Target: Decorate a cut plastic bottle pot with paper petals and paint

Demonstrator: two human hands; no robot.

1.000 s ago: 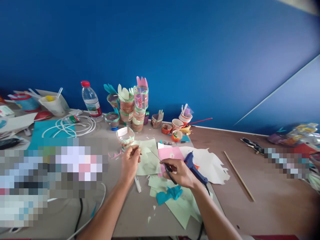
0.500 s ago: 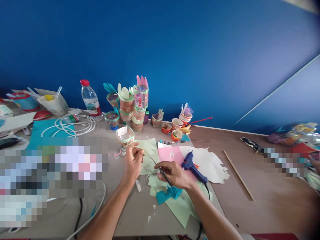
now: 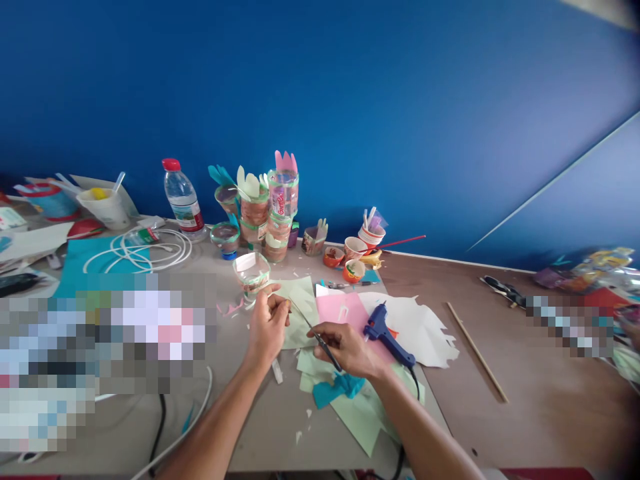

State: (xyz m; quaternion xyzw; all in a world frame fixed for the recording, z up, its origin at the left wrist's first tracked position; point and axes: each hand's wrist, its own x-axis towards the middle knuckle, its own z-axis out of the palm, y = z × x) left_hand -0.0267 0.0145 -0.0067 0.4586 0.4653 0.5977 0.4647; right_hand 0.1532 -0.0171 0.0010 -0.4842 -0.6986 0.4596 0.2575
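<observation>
Leftward on the table, a red-and-blue bucket (image 3: 50, 203) and a white cup (image 3: 110, 215) stand near the blue wall, both with things sticking out of them. A coiled white cable lies partly over a turquoise sheet (image 3: 75, 267), and just beyond it stands a red-capped bottle (image 3: 183, 205). Next come decorated plastic cups (image 3: 254, 212), some stacked, with an open clear container (image 3: 253, 285) in front of them.

Just below that container is the left hand (image 3: 269, 320), fingers curled and thumb near the forefinger; whether they close on something small, I cannot tell. A pale green sheet (image 3: 299, 337) lies beside and beneath the hands. Across it slants a slim dark-handled tool (image 3: 329, 351), its thin metal end pointing up and leftward, close to the left thumb. Its handle sits in the right hand (image 3: 353, 350), gripped between thumb and fingers, with the rear end poking out below the palm.

Behind that hand lies a pink sheet (image 3: 333, 307); a blue glue gun (image 3: 393, 339) rests just rightward, partly over a white sheet (image 3: 427, 333). Farther right, a wooden stick (image 3: 477, 352) lies apart.
</observation>
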